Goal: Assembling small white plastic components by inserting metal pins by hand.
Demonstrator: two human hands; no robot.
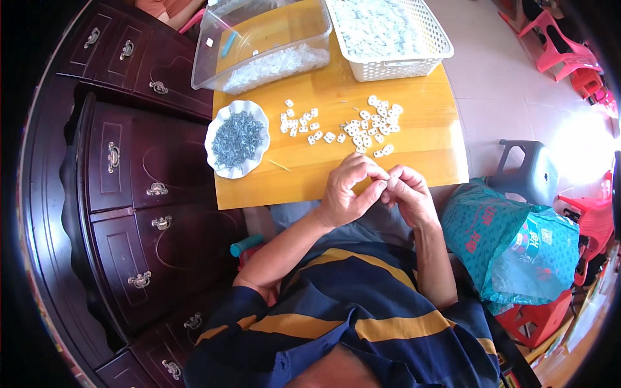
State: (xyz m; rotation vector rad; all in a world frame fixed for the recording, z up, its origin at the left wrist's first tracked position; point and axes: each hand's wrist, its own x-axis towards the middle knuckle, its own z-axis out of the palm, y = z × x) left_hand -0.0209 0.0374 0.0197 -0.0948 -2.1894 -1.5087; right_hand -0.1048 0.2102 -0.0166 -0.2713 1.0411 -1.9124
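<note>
Both hands meet at the near edge of the wooden tabletop (414,161). The left hand (346,191) and the right hand (407,194) are curled toward each other, fingers (380,187) narrow and pinched together around something tiny; it is probably one small white piece held between the fingertips of both hands, though the piece itself is hidden by them, so I cannot tell exactly what each hand grips.

Just beyond the fingers lies a scatter of small white plastic pieces (369,126), loose and in two rough clusters. Beyond and to the left of the fingers sits a white scalloped dish (223,169) filled with small grey metal parts (238,137). Farther off from the fingers stand a clear plastic tub (259,39) with more white pieces along its bottom and a white mesh basket (394,64) heaped with them.

The risks here come from size and position. The pinched piece sits right over the tabletop's near edge, so a slip of the fingers would likely drop it into the lap or onto the floor. A wrist swinging forward could scatter the loose pieces, and a knock leftward could tip the dish and spill the metal parts.
</note>
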